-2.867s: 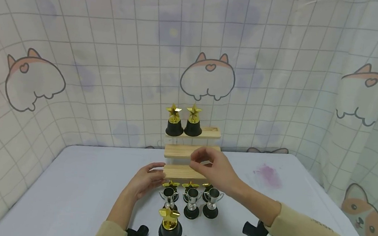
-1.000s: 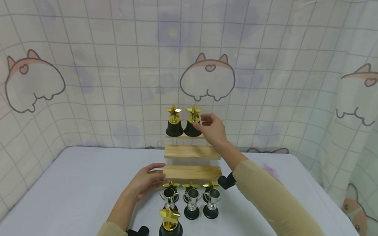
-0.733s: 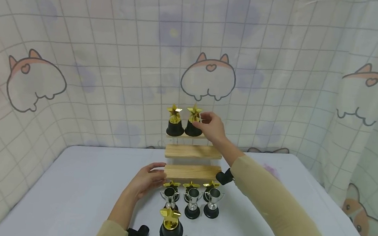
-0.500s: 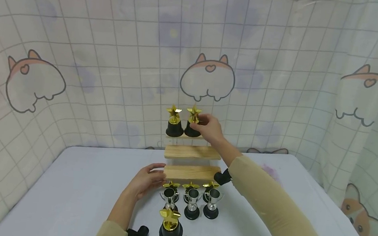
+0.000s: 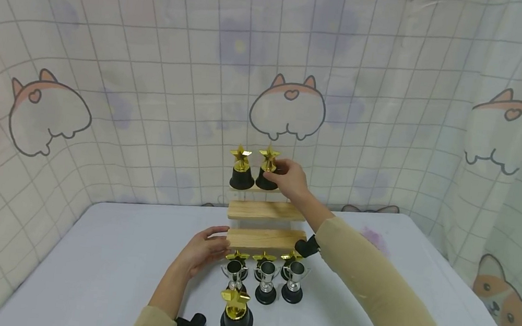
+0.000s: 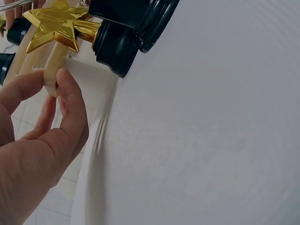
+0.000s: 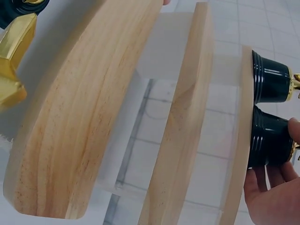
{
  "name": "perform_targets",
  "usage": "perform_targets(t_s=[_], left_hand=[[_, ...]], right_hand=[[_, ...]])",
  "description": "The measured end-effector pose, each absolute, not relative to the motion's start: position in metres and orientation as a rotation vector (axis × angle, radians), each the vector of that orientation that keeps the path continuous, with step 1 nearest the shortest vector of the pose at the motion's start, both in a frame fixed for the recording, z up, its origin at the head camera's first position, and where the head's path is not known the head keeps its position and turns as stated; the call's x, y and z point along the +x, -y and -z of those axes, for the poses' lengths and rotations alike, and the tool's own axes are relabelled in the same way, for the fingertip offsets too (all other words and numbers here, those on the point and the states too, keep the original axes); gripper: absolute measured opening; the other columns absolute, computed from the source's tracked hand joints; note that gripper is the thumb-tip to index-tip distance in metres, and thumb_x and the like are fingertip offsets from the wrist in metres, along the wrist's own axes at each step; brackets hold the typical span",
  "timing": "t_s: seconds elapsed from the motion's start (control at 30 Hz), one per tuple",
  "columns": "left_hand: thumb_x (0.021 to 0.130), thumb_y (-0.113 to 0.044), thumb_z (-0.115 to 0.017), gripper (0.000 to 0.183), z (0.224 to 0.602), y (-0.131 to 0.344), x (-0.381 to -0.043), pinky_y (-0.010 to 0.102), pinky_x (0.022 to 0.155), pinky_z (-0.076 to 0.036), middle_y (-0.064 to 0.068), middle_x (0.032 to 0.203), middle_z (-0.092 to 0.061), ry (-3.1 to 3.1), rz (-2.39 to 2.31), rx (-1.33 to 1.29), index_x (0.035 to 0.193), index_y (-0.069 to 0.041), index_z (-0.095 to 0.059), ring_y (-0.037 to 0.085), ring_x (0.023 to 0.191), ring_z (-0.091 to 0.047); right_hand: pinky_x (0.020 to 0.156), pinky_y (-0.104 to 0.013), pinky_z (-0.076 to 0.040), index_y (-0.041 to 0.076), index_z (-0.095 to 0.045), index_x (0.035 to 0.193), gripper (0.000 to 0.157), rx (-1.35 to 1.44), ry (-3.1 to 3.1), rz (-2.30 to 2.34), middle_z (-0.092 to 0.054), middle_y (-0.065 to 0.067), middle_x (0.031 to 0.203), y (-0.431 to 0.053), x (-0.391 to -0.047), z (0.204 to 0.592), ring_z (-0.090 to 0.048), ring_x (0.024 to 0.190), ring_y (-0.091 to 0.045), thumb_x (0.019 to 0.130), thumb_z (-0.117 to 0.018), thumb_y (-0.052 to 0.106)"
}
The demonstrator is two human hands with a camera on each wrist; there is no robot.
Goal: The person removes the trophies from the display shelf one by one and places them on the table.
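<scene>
A three-tier wooden display shelf (image 5: pixel 265 238) stands mid-table. On its top tier are two gold star trophies with black bases, side by side. My right hand (image 5: pixel 291 179) grips the right star trophy (image 5: pixel 268 161); in the right wrist view, thumb and fingers lie around its black base (image 7: pixel 271 137), which rests against the top board. The left star trophy (image 5: pixel 241 167) stands close beside it. My left hand (image 5: pixel 203 251) pinches the left end of the lowest board (image 6: pixel 54 70) between thumb and fingers. The middle tier (image 5: pixel 261 210) carries nothing.
Before the shelf stand three silver cup trophies (image 5: pixel 266 284), with several star trophies (image 5: pixel 291 263) partly hidden behind them. One star trophy (image 5: pixel 236 320) stands nearest me. A white cloth covers the table (image 5: pixel 109 264); a printed curtain (image 5: pixel 171 70) hangs behind.
My right hand has risen from the lower tiers to the top one and closed on the right star trophy. The left hand has stayed at the lowest board's end.
</scene>
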State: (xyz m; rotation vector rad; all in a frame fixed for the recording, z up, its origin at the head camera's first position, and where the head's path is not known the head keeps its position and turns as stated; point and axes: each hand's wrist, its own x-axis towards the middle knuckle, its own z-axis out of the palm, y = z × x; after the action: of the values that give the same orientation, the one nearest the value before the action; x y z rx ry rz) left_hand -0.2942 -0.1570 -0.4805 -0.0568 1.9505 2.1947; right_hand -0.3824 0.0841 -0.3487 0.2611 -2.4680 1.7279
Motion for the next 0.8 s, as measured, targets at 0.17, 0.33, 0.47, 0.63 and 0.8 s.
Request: perform_targets(t_s=[0.17, 0.33, 0.47, 0.63, 0.8], left_hand=[[0.096, 0.003, -0.064, 0.048, 0.481, 0.158, -0.295, 0.038, 0.09, -0.061, 0.023, 0.122, -0.061, -1.931, -2.207, -0.061, 0.142, 0.003, -0.052, 0.023, 0.095, -0.069], [0.095, 0.003, -0.064, 0.049, 0.482, 0.158, -0.295, 0.037, 0.088, -0.061, 0.021, 0.119, -0.062, -1.915, -2.222, -0.057, 0.142, 0.004, -0.051, 0.022, 0.093, -0.069], [0.096, 0.002, -0.064, 0.049, 0.482, 0.157, -0.295, 0.036, 0.087, -0.061, 0.021, 0.118, -0.063, -1.912, -2.224, -0.048, 0.143, 0.005, -0.05, 0.022, 0.092, -0.069], [0.097, 0.0, -0.064, 0.048, 0.482, 0.155, -0.294, 0.036, 0.088, -0.061, 0.021, 0.119, -0.063, -1.93, -2.212, -0.061, 0.143, 0.004, -0.051, 0.02, 0.091, -0.069], [0.098, -0.002, -0.065, 0.047, 0.482, 0.153, -0.293, 0.036, 0.087, -0.061, 0.022, 0.121, -0.062, -1.946, -2.212, -0.077, 0.143, 0.003, -0.052, 0.02, 0.091, -0.068]], right_hand=[[0.102, -0.041, -0.053, 0.004, -0.055, 0.143, 0.057, 0.244, 2.447, -1.737, -0.06, -0.014, 0.138, -0.085, -0.382, 0.351, -0.057, 0.125, -0.029, 0.094, -0.078, 0.019], [0.102, -0.041, -0.052, 0.005, -0.055, 0.144, 0.057, 0.254, 2.432, -1.767, -0.059, -0.013, 0.139, -0.089, -0.377, 0.35, -0.056, 0.126, -0.028, 0.094, -0.078, 0.02], [0.104, -0.043, -0.051, 0.004, -0.055, 0.144, 0.056, 0.281, 2.412, -1.789, -0.058, -0.013, 0.14, -0.093, -0.369, 0.344, -0.056, 0.127, -0.029, 0.094, -0.077, 0.019], [0.104, -0.043, -0.051, 0.003, -0.055, 0.144, 0.056, 0.312, 2.395, -1.82, -0.056, -0.014, 0.142, -0.1, -0.359, 0.342, -0.055, 0.128, -0.03, 0.095, -0.077, 0.018], [0.104, -0.043, -0.051, 0.004, -0.054, 0.143, 0.055, 0.336, 2.417, -1.79, -0.057, -0.013, 0.141, -0.107, -0.348, 0.344, -0.055, 0.127, -0.028, 0.095, -0.077, 0.019]])
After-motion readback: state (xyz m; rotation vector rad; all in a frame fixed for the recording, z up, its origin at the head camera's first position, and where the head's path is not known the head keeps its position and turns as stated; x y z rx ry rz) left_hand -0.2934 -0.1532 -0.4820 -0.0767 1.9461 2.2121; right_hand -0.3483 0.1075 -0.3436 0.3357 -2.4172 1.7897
